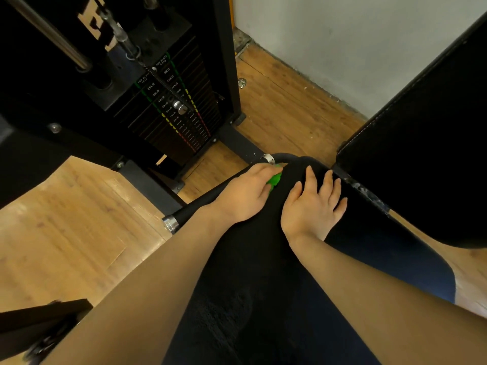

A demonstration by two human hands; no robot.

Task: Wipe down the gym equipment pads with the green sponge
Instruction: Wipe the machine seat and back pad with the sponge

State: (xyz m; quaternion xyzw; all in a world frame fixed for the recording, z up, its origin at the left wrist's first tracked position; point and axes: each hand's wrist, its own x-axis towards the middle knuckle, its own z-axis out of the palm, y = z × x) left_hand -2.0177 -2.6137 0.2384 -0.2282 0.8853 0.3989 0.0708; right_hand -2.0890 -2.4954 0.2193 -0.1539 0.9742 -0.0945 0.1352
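Your left hand [243,193] is closing its grip around the green sponge [274,179], fingers curled over it so only a strip of green is peeking out beside your fingertips. You are pressing the sponge against the black seat pad [263,259], near its far rounded end. Your right hand [313,204] is lying just beside the left, its grip open, fingers spread flat on the same pad and holding nothing. Just beyond your left grip a black bar [208,197] with a chrome end cap is running under your wrist. Farther beyond the left hand the weight stack [174,106] is standing on the wooden floor [66,219]. Beyond your right fingers a black back pad [421,154] is rising.
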